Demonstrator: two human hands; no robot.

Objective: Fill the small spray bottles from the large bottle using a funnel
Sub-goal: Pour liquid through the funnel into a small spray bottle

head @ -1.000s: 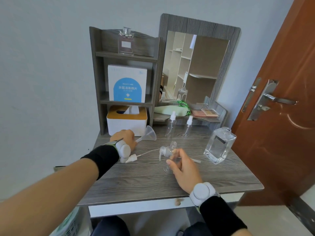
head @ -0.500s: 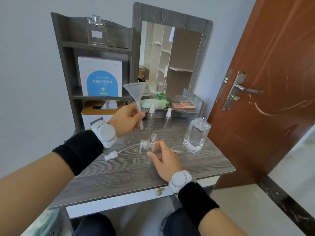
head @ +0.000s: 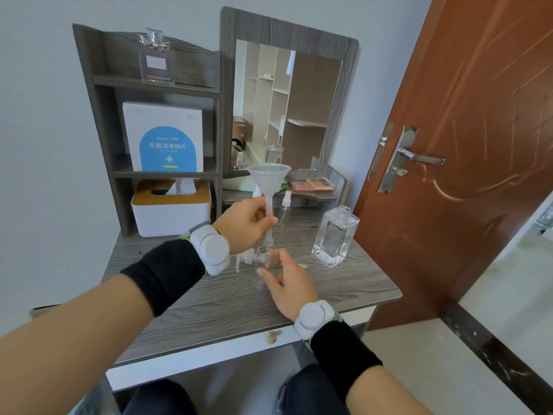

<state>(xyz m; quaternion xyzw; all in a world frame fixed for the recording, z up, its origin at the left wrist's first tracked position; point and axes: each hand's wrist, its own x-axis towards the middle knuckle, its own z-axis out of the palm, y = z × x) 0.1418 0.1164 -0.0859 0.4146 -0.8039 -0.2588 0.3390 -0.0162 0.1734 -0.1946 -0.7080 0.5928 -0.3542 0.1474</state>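
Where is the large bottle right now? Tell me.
In the head view the large bottle stands uncapped on the right of the table, right of the right hand and untouched.

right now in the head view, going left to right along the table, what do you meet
tissue box → left hand holding the funnel → large bottle → door handle

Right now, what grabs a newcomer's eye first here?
The translucent funnel, held upright by the left hand with its spout at the neck of the small bottle, which the right hand steadies mid-table. To the right stands the large uncapped clear bottle, beside the brown door.
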